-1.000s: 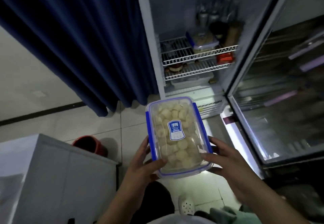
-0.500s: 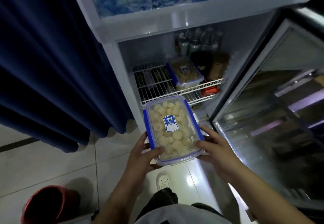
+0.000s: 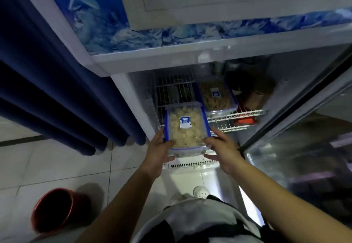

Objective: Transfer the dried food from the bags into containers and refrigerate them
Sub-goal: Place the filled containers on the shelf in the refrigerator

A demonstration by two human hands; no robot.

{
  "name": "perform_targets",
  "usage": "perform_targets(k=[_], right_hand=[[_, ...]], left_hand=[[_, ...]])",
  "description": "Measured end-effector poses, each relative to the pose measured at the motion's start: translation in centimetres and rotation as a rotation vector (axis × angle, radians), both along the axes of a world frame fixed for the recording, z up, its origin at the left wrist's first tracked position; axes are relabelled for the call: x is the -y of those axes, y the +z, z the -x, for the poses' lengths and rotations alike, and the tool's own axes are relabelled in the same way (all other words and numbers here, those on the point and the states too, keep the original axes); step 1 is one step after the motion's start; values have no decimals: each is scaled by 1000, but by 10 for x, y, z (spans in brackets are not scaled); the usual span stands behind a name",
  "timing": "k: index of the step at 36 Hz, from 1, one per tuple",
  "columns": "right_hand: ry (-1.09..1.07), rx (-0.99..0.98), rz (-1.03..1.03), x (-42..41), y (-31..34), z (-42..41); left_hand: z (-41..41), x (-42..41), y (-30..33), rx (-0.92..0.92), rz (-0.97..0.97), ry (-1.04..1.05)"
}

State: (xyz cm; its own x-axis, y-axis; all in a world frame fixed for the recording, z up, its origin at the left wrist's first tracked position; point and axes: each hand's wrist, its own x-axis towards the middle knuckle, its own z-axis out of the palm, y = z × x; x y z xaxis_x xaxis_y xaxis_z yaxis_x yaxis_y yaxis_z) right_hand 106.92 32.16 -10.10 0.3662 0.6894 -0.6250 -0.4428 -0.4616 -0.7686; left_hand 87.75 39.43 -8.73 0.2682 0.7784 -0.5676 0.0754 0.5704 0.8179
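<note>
Clear plastic box (image 3: 185,128) of dried food sits in front of the fridge's wire shelf (image 3: 238,113), my left hand (image 3: 158,152) and right hand (image 3: 222,147) gripping its near corners to keep it level beside the second box (image 3: 216,96).

Two clear blue-rimmed food containers: one of pale dried pieces (image 3: 185,128), one of brownish strips (image 3: 216,98). Two wire fridge shelves (image 3: 247,113) (image 3: 234,128). Plus one red bucket (image 3: 55,209) and two hands (image 3: 158,153) (image 3: 224,152).

Clear blue-rimmed container (image 3: 186,128) of pale dried pieces, lid on, at the fridge's wire shelf (image 3: 236,113) edge; a second container (image 3: 217,98) sits on it.
</note>
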Motion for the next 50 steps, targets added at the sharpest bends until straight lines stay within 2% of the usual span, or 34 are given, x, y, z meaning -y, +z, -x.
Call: perform_targets(k=[5,8,10,12,14,18,24,29,32,36,38,40,42,45,50], right_hand=[[55,0,27,-21,-6,-17],[85,0,35,-31,-8,-24],[97,3,29,-36,-9,-26],[99,8,20,-39,-12,-26],[101,6,18,-42,-14,-27],[108,-18,32,-46,-15,-28],[194,-37,46,-50,-9,-39],[362,88,37,-48,-3,-56],[429,311,-93,-49,1,-73],[527,787,-213,-58,5,-106],[657,1023,-177,-69,3,-121],[841,1223,-40,-80,-1,-130],[1008,1317,101,-87,-8,-134],[1187,1320,203,-88,-22,-135],[1205,1395,203,-80,-34,-134]], left_hand=[[-18,2,0,-33,-26,78],[-26,4,-1,-81,-160,20],[-29,9,-2,-307,-397,-119],[-30,14,-10,-724,-649,-319],[-37,18,-18,-1011,-816,-453],[-55,16,-26,-1205,-897,-612],[-69,8,-28,-1201,-900,-669],[-72,8,-32,-1197,-910,-651],[-72,6,-31,-1178,-902,-640],[-74,8,-32,-1158,-909,-568],[-75,9,-34,-1151,-914,-549],[-74,9,-36,-1145,-913,-549],[-74,4,-38,-1164,-911,-565],[-76,-13,-36,-1183,-873,-585],[-89,-50,-22,-1192,-845,-613]])
